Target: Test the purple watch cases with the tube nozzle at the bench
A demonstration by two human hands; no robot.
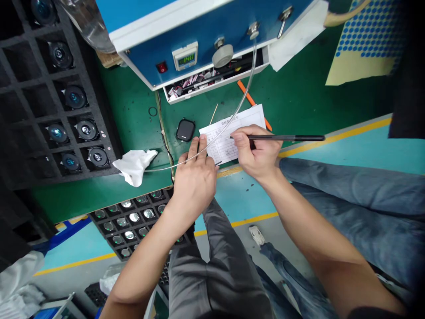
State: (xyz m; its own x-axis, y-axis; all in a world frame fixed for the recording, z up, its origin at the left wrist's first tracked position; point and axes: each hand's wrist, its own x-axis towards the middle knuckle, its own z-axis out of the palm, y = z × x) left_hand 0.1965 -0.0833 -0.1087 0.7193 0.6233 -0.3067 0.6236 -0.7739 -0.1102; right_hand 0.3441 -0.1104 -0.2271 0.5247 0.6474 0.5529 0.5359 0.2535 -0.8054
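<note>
Writing on a paper form [232, 141] near the green bench's [126, 110] front edge, the right hand [257, 150] pinches a black pen [288, 138] in closed fingers; the left hand's [194, 184] spread fingers pin the sheet beside a clear tube [235, 113].

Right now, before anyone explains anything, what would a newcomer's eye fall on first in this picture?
The blue instrument box with its lit digital display dominates the top. At centre, the right hand grips a black pen over a paper form, the left hand beside it. At far left, a black tray holds round glassy parts.
</note>
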